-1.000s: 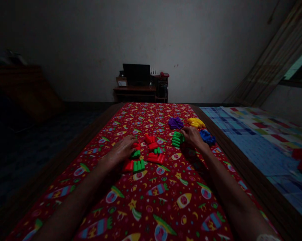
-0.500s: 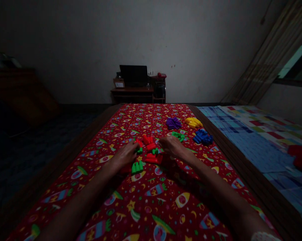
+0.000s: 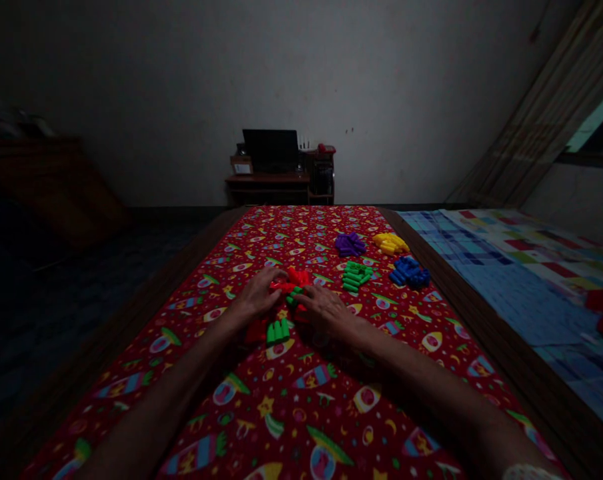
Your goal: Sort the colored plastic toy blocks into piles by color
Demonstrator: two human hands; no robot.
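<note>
Small plastic toy pieces with rounded, tube-like shapes lie mixed in front of me. My left hand point(image 3: 259, 293) is closed, with thumb and fingers around a red piece point(image 3: 282, 287). My right hand point(image 3: 329, 313) reaches in from the right, its fingertips closed on a green piece point(image 3: 294, 297). More red pieces point(image 3: 299, 275) lie just beyond the fingers, and others are partly hidden under my right hand. Nearer to me is a ridged group of green pieces point(image 3: 278, 331), with dark red beside it in the left hand's shadow.
Sorted piles lie on the right: green point(image 3: 356, 276), purple point(image 3: 350, 245), yellow point(image 3: 390, 243) and blue point(image 3: 409, 272). A red patterned cloth point(image 3: 301, 407) covers the long table. Beyond stands a desk with a monitor point(image 3: 270, 151); a bed point(image 3: 501, 287) is at the right.
My right hand has moved left from beside the green pile to the mixed pieces. My left hand has shifted slightly. The green pile is now fully uncovered.
</note>
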